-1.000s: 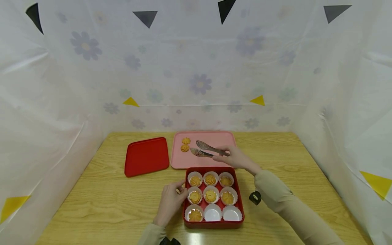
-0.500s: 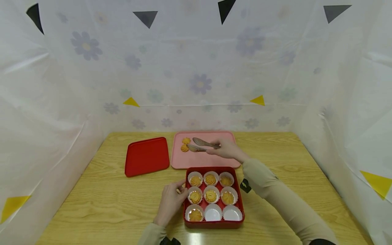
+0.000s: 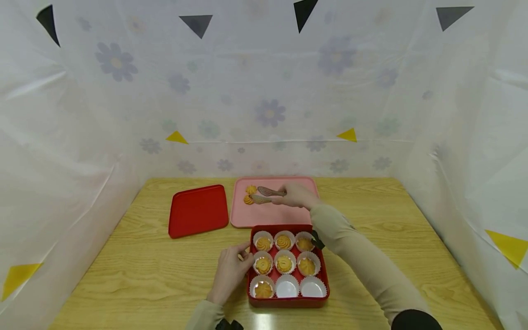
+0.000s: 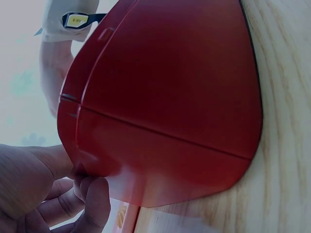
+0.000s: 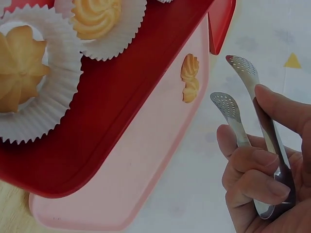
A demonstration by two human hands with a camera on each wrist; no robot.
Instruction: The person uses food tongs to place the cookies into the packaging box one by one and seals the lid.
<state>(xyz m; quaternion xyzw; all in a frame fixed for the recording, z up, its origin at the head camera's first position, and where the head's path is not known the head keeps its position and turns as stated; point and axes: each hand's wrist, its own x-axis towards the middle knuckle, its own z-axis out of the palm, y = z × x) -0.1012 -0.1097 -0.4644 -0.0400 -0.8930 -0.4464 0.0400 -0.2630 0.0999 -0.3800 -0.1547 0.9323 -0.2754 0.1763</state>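
My right hand [image 3: 298, 196] grips metal tongs [image 5: 266, 119] with perforated tips, whose arms stand apart with nothing between them. The tips hover close to two cookies, a flower-shaped one [image 3: 250, 189] and a swirled one [image 3: 248, 199], at the left of the pink tray [image 3: 288, 219]. With thumb and fingers my left hand [image 3: 230, 271] pinches the left rim of a red box [image 3: 288, 303]; the left wrist view shows this grip at a corner. Inside the box, white paper cups hold several cookies [image 3: 283, 264]. Two cups in the front row, a middle one [image 3: 287, 287] and a right one [image 3: 312, 288], hold none.
A flat red tray [image 3: 198, 211] lies left of the pink tray. The box stands just in front of the pink tray on a wooden table [image 3: 165, 275]. White flowered sheeting [image 3: 268, 91] hangs behind and along both sides.
My right hand has moved left over the pink tray, bringing the tongs' tips up to the two cookies. My left hand and the box have stayed where they were.
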